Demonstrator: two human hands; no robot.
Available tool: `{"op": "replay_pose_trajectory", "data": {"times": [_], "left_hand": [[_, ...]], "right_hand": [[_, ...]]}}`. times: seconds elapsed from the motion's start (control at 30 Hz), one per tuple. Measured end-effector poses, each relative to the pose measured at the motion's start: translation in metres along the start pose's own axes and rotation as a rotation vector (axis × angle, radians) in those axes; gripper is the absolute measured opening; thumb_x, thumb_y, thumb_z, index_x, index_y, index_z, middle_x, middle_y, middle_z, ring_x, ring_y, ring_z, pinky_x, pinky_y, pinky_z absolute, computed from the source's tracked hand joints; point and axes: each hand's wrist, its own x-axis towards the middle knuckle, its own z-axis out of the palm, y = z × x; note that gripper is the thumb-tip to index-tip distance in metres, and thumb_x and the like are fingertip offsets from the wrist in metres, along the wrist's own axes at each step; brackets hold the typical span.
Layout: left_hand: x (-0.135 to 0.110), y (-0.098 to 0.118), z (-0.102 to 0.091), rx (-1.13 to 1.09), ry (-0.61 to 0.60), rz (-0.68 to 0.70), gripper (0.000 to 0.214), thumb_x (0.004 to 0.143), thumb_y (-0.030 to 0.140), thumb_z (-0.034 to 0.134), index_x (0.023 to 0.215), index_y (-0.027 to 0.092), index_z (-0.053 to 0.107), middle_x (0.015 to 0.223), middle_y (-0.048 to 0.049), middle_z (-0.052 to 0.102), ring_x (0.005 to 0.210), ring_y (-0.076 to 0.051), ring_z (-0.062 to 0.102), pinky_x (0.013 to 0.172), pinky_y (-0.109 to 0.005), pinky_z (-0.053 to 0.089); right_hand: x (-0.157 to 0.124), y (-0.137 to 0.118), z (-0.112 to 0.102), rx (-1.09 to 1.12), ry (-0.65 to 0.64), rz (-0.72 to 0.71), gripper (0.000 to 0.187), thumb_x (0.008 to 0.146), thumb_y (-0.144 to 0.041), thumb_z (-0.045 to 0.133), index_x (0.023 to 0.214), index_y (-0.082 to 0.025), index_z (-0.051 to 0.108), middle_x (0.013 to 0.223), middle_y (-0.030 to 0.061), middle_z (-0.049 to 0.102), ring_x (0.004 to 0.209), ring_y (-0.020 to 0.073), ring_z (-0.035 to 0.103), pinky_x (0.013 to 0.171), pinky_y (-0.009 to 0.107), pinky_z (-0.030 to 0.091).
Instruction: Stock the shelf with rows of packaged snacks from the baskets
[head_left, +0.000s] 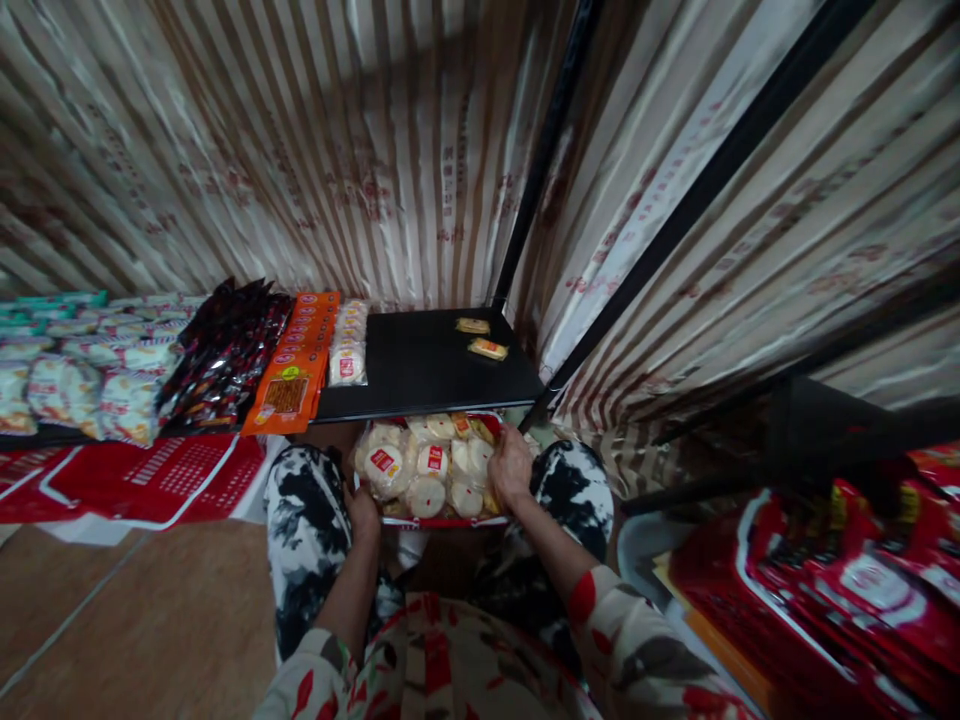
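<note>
Between my knees is a red basket [420,522] filled with clear packs of round, pale crackers [433,462], some bearing red labels. My left hand [364,512] grips its left side, and my right hand [511,464] grips the right side near the upper corner. Fingers of both hands are partly hidden against the basket. The basket's far edge lies close to the front edge of a black shelf [420,370]. On that shelf are two small yellow packets [487,348] and a stack of white cracker packs [349,345].
Further left on the shelf lie orange snack bags [292,360], dark shiny packets [229,350] and white snack packs [105,385]. A red basket [150,480] sits below them. Black posts [544,160] rise at the corner. Red packages [862,580] fill a basket at right.
</note>
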Motion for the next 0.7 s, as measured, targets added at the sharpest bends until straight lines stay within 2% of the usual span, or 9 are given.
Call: {"op": "replay_pose_trajectory", "data": {"times": [0.1, 0.17, 0.27, 0.33, 0.47, 0.57, 0.7], "left_hand": [[-0.012, 0.007, -0.002, 0.018, 0.047, 0.036, 0.053, 0.084, 0.02, 0.033, 0.137, 0.009, 0.031, 0.138, -0.0173, 0.042, 0.13, -0.024, 0.037, 0.107, -0.038, 0.031], [-0.023, 0.011, -0.001, 0.039, 0.038, 0.138, 0.056, 0.085, 0.022, 0.034, 0.138, 0.009, 0.028, 0.145, -0.0157, 0.031, 0.135, -0.022, 0.027, 0.111, -0.035, 0.023], [-0.034, 0.012, 0.003, 0.158, -0.005, 0.37, 0.055, 0.081, 0.022, 0.041, 0.135, 0.01, 0.036, 0.149, -0.0143, 0.022, 0.139, -0.024, 0.013, 0.114, -0.039, 0.015], [-0.036, 0.01, 0.007, 0.245, -0.064, 0.454, 0.053, 0.079, 0.021, 0.042, 0.131, 0.011, 0.042, 0.149, -0.0143, 0.021, 0.139, -0.026, 0.009, 0.114, -0.043, 0.013], [-0.032, 0.005, 0.013, 0.278, -0.19, 0.396, 0.053, 0.078, 0.02, 0.043, 0.13, 0.009, 0.043, 0.149, -0.015, 0.023, 0.139, -0.027, 0.01, 0.114, -0.04, 0.011], [-0.031, 0.004, 0.013, 0.264, -0.21, 0.372, 0.053, 0.078, 0.02, 0.044, 0.129, 0.006, 0.044, 0.147, -0.017, 0.025, 0.138, -0.027, 0.017, 0.114, -0.037, 0.016], [-0.035, 0.004, 0.011, 0.262, -0.209, 0.395, 0.052, 0.079, 0.019, 0.042, 0.129, 0.008, 0.044, 0.146, -0.0165, 0.029, 0.137, -0.027, 0.02, 0.113, -0.04, 0.021]], "right_hand": [[-0.011, -0.008, 0.006, -0.039, -0.062, -0.092, 0.046, 0.087, -0.021, 0.032, 0.129, -0.01, 0.046, 0.134, 0.0109, 0.048, 0.128, 0.0224, 0.034, 0.107, 0.034, 0.021], [-0.016, -0.011, 0.009, -0.083, -0.102, -0.105, 0.047, 0.09, -0.03, 0.03, 0.129, -0.011, 0.048, 0.134, 0.0104, 0.048, 0.13, 0.0232, 0.03, 0.108, 0.036, 0.019], [-0.019, -0.015, 0.011, -0.142, -0.133, -0.122, 0.048, 0.092, -0.034, 0.028, 0.125, -0.011, 0.052, 0.133, 0.0108, 0.049, 0.131, 0.0227, 0.03, 0.109, 0.035, 0.015], [-0.019, -0.017, 0.01, -0.159, -0.146, -0.129, 0.047, 0.091, -0.034, 0.03, 0.126, -0.01, 0.052, 0.132, 0.0109, 0.05, 0.129, 0.0229, 0.033, 0.109, 0.034, 0.015], [-0.019, -0.02, 0.005, -0.172, -0.195, -0.122, 0.047, 0.091, -0.033, 0.031, 0.129, -0.012, 0.049, 0.13, 0.0109, 0.052, 0.126, 0.0236, 0.038, 0.108, 0.034, 0.017], [-0.02, -0.021, 0.003, -0.175, -0.222, -0.117, 0.047, 0.091, -0.032, 0.031, 0.13, -0.012, 0.048, 0.13, 0.0118, 0.051, 0.127, 0.0239, 0.037, 0.108, 0.035, 0.017], [-0.02, -0.022, 0.002, -0.154, -0.208, -0.102, 0.047, 0.091, -0.033, 0.032, 0.129, -0.012, 0.049, 0.13, 0.0127, 0.052, 0.128, 0.0252, 0.036, 0.108, 0.036, 0.016]]}}
